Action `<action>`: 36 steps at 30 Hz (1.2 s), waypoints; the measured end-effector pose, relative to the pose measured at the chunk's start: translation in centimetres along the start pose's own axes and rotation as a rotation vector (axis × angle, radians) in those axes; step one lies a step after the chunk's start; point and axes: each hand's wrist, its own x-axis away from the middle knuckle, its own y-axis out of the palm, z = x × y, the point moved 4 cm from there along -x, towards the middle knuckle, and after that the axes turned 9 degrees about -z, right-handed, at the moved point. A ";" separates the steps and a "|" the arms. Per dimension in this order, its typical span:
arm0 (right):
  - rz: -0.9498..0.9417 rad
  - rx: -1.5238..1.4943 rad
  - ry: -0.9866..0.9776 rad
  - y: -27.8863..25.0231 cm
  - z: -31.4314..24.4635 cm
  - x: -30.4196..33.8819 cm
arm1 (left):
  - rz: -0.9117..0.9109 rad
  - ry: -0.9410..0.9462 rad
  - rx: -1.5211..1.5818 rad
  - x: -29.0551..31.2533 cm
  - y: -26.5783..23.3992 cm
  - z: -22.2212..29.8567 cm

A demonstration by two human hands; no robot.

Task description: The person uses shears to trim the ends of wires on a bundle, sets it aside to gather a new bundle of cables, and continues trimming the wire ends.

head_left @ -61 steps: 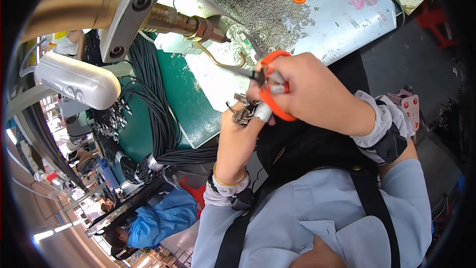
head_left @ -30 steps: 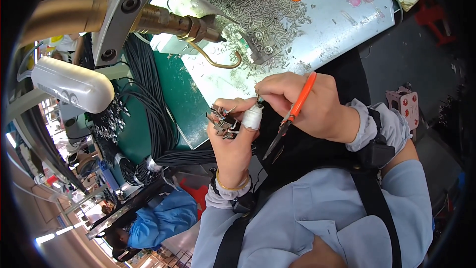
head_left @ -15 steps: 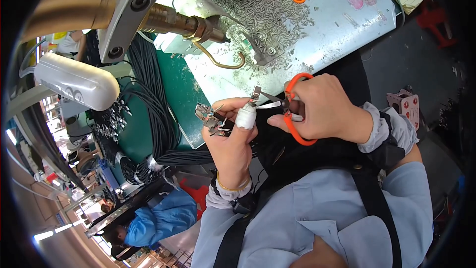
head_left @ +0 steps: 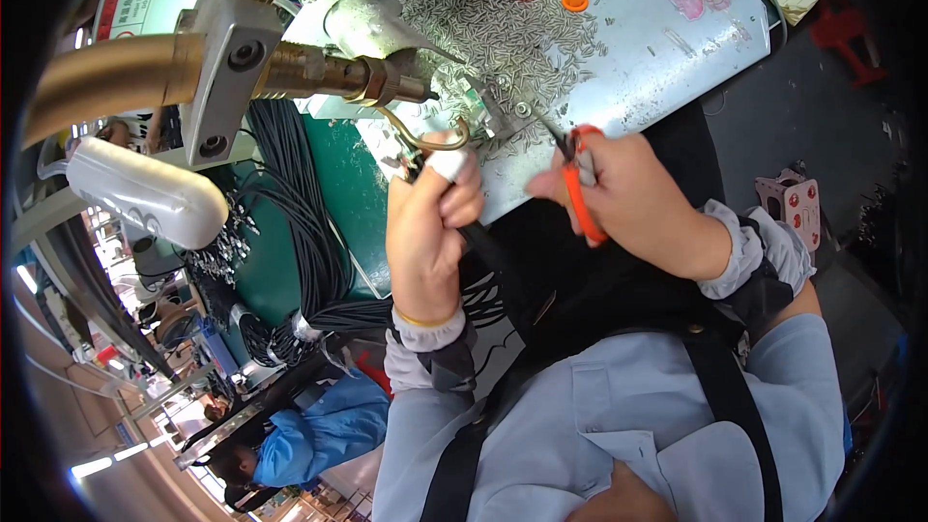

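Observation:
My left hand (head_left: 422,232) is closed in a fist around black cables (head_left: 480,240), one finger wrapped in white tape. Small metal connectors on the cable ends stick up past the fist, just beneath a bent brass tube (head_left: 418,141), which partly hides them. Whether they touch the tube I cannot tell. My right hand (head_left: 643,208) grips scissors (head_left: 583,195) by their orange handles. Their dark blades point up and left toward the worktop (head_left: 667,68), away from the cables.
A machine arm with a metal nozzle (head_left: 382,82) reaches over small metal pins (head_left: 483,29) heaped on the worktop. Two orange caps (head_left: 574,2) lie beside them. Black cable bundles (head_left: 300,203) hang at the left, near a white lamp (head_left: 145,191). A person in blue (head_left: 319,435) sits lower left.
My left hand has moved up toward the brass tube and turned, carrying the cables and connectors. The scissors have come away from the connector and now tilt upward.

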 end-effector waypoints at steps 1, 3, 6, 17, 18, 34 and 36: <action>0.039 -0.167 0.050 -0.1 0.0 -0.6 | 0.006 -0.027 0.076 -0.5 -0.1 0.1; 0.091 -0.104 -0.029 -0.5 -0.5 -2.2 | 0.007 -0.032 0.036 -1.2 0.0 0.3; 0.196 0.028 -0.183 -1.3 -1.5 -4.3 | 0.006 -0.043 -0.039 -1.8 0.1 0.5; -0.008 -0.120 0.033 -0.7 -1.0 -6.2 | -0.022 -0.089 -0.087 -2.3 -1.3 1.1; -0.008 -0.123 0.035 -0.7 -0.9 -6.3 | -0.019 -0.092 -0.088 -2.3 -1.3 1.1; 0.016 -0.098 -0.060 -0.5 -1.2 -5.4 | 0.026 -0.034 -0.182 -1.2 -0.5 1.3; 0.007 -0.166 -0.048 -0.4 -1.0 -4.9 | -0.090 -0.035 -0.075 -0.5 0.0 1.0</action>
